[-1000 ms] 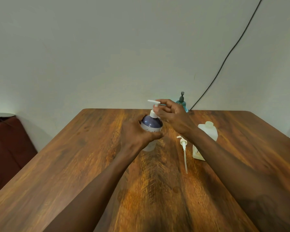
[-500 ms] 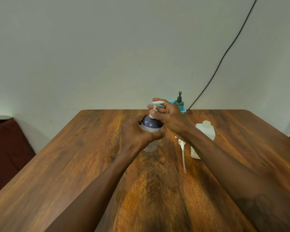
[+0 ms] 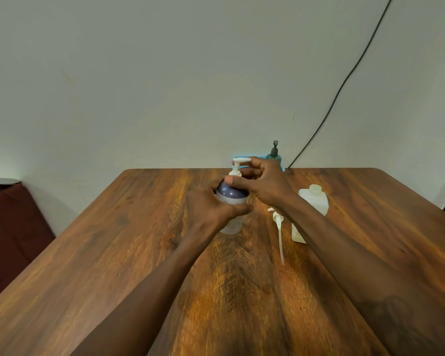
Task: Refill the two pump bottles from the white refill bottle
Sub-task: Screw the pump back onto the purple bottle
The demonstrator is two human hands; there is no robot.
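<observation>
At the centre of the brown wooden tabletop (image 3: 113, 253), the left hand (image 3: 211, 209) closes around the body of the purple-shouldered translucent pump bottle (image 3: 232, 199), standing upright. Above that grip, the right hand (image 3: 262, 183) pinches the bottle's white pump head (image 3: 238, 165). Right of both hands lie a loose white pump with dip tube (image 3: 279, 227) and the uncapped white refill bottle (image 3: 315, 201). Step judged: unscrewing or reseating the pump; next, twisting the collar while the body is steadied.
</observation>
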